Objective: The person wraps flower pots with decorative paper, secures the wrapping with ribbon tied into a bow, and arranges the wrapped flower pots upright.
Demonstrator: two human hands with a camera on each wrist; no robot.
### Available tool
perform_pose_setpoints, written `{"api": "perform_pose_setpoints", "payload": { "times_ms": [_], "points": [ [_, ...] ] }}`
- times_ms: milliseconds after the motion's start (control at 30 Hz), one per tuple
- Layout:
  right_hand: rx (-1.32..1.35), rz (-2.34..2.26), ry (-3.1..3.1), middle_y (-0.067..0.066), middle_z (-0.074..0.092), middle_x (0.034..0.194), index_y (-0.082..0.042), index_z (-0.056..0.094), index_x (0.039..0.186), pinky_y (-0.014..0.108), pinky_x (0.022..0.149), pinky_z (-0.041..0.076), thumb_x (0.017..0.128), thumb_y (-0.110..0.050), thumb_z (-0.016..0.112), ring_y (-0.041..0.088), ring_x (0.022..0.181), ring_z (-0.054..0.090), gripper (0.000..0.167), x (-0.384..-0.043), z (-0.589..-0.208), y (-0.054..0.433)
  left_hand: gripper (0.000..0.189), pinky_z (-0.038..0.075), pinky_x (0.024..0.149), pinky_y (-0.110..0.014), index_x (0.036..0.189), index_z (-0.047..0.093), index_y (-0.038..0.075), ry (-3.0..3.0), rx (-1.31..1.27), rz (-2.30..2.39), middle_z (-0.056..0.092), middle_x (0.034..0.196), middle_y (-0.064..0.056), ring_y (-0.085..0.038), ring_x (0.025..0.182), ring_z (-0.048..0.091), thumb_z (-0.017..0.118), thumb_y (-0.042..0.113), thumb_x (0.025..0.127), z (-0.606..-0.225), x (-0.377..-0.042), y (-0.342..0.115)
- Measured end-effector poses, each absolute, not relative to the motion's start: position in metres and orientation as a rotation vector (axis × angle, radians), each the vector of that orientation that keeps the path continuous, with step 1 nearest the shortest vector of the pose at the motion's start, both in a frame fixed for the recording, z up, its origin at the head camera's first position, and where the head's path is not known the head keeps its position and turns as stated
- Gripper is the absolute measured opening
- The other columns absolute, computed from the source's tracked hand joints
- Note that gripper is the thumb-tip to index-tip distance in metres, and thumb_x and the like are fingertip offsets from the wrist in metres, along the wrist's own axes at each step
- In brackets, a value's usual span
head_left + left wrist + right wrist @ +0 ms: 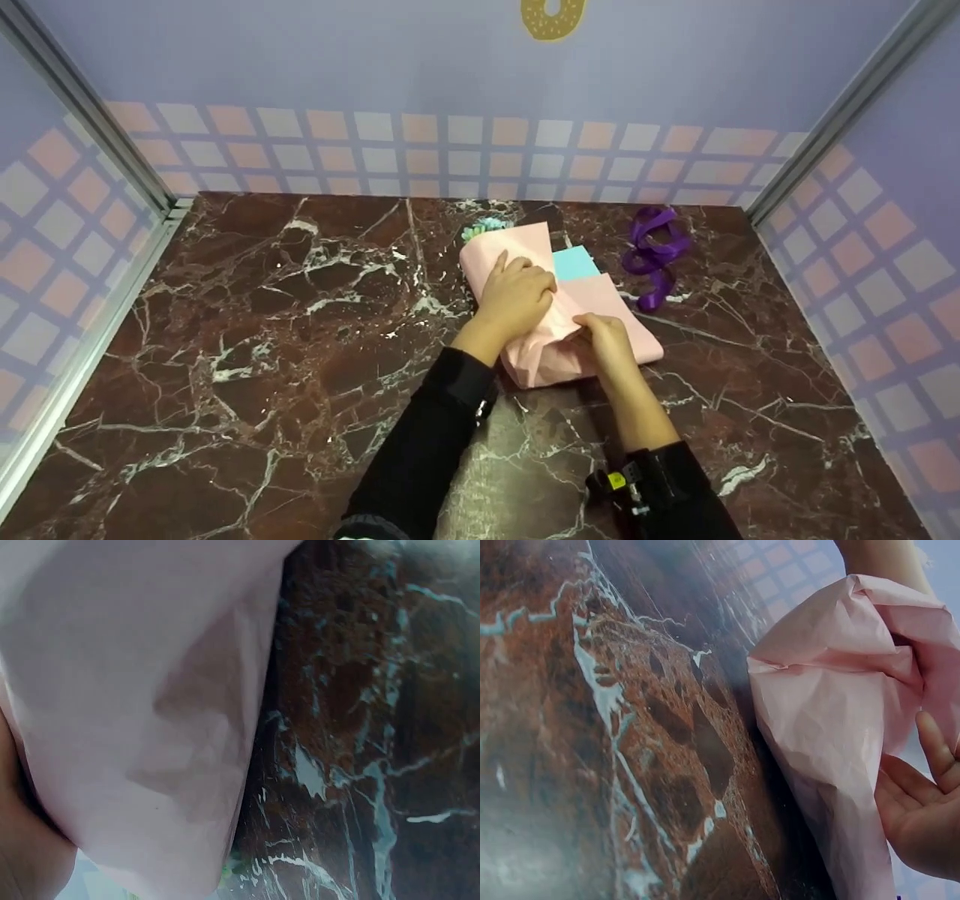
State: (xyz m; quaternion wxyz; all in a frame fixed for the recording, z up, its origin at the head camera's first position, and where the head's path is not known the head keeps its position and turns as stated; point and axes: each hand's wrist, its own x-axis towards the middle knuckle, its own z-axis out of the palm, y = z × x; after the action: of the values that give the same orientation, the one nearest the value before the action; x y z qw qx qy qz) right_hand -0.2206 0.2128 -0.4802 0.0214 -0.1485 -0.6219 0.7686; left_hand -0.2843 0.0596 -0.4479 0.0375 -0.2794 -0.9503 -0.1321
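Pink wrapping paper (536, 364) lies folded around a bundle on the table, creased and gathered at its near end. My left hand (517, 296) rests on top of the folded paper, palm down, and presses it. With thumb and fingers my right hand (606, 341) pinches a loose edge of the paper at the right; these fingers also show beside the paper in the right wrist view. Light blue and green flowers (487, 227) peek out at the paper's far left end. A light blue sheet (575, 262) sticks out between the pink layers.
A curled purple ribbon (656, 247) lies right of the bundle. The dark red marbled table (247, 315) is bounded by a back wall (375, 75) with pink and white checks and by side walls.
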Motion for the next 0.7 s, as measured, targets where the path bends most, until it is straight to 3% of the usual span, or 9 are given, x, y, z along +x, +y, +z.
{"api": "perform_pose_setpoints", "payload": {
  "times_ms": [167, 300, 467, 567, 633, 700],
  "points": [
    [-0.476, 2.286, -1.948, 0.003, 0.063, 0.068, -0.002, 0.065, 0.067, 0.026, 0.072, 0.054, 0.085, 0.001, 0.055, 0.012, 0.069, 0.061, 0.022, -0.222, -0.479, 0.213, 0.034, 0.006, 0.118, -0.052, 0.119, 0.068, 0.028, -2.929, -0.859, -0.416, 0.059, 0.133, 0.013, -0.021, 0.141, 0.032, 0.039, 0.027, 0.101, -0.449, -0.285, 0.058],
    [-0.411, 2.342, -1.775, 0.004, 0.066, 0.071, -0.003, 0.066, 0.070, 0.027, 0.072, 0.054, 0.082, 0.003, 0.043, 0.012, 0.071, 0.063, 0.027, -0.221, -0.487, 0.214, 0.035, 0.004, 0.117, -0.053, 0.120, 0.067, 0.029, -2.923, -0.863, -0.443, 0.058, 0.134, 0.015, -0.021, 0.141, 0.031, 0.039, 0.028, 0.100, -0.451, -0.284, 0.058],
    [-0.303, 2.446, -1.680, 0.006, 0.069, 0.086, 0.004, 0.071, 0.092, 0.032, 0.083, 0.054, 0.076, 0.008, 0.032, 0.015, 0.085, 0.065, 0.042, -0.222, -0.498, 0.217, 0.035, 0.003, 0.117, -0.053, 0.120, 0.068, 0.029, -2.916, -0.833, -0.477, 0.059, 0.133, 0.015, -0.020, 0.140, 0.033, 0.040, 0.028, 0.100, -0.454, -0.284, 0.054],
    [-0.225, 2.509, -1.713, 0.010, 0.067, 0.105, 0.011, 0.062, 0.115, 0.040, 0.098, 0.047, 0.087, 0.000, 0.034, 0.019, 0.103, 0.060, 0.042, -0.224, -0.499, 0.216, 0.036, 0.003, 0.117, -0.054, 0.120, 0.068, 0.029, -2.914, -0.820, -0.492, 0.058, 0.133, 0.015, -0.020, 0.140, 0.033, 0.039, 0.027, 0.100, -0.455, -0.284, 0.052],
    [-0.183, 2.562, -1.758, 0.013, 0.062, 0.121, 0.012, 0.052, 0.130, 0.047, 0.108, 0.036, 0.099, -0.015, 0.034, 0.022, 0.117, 0.052, 0.045, -0.226, -0.499, 0.214, 0.036, 0.003, 0.117, -0.054, 0.119, 0.069, 0.030, -2.908, -0.818, -0.499, 0.058, 0.133, 0.016, -0.020, 0.140, 0.033, 0.038, 0.027, 0.100, -0.455, -0.284, 0.051],
    [-0.162, 2.608, -1.812, 0.017, 0.053, 0.133, 0.010, 0.044, 0.137, 0.051, 0.112, 0.029, 0.104, -0.035, 0.033, 0.026, 0.125, 0.045, 0.057, -0.230, -0.499, 0.212, 0.037, 0.003, 0.117, -0.054, 0.118, 0.069, 0.030, -2.900, -0.820, -0.500, 0.058, 0.133, 0.016, -0.020, 0.140, 0.033, 0.037, 0.027, 0.099, -0.455, -0.284, 0.051]
  ]
}}
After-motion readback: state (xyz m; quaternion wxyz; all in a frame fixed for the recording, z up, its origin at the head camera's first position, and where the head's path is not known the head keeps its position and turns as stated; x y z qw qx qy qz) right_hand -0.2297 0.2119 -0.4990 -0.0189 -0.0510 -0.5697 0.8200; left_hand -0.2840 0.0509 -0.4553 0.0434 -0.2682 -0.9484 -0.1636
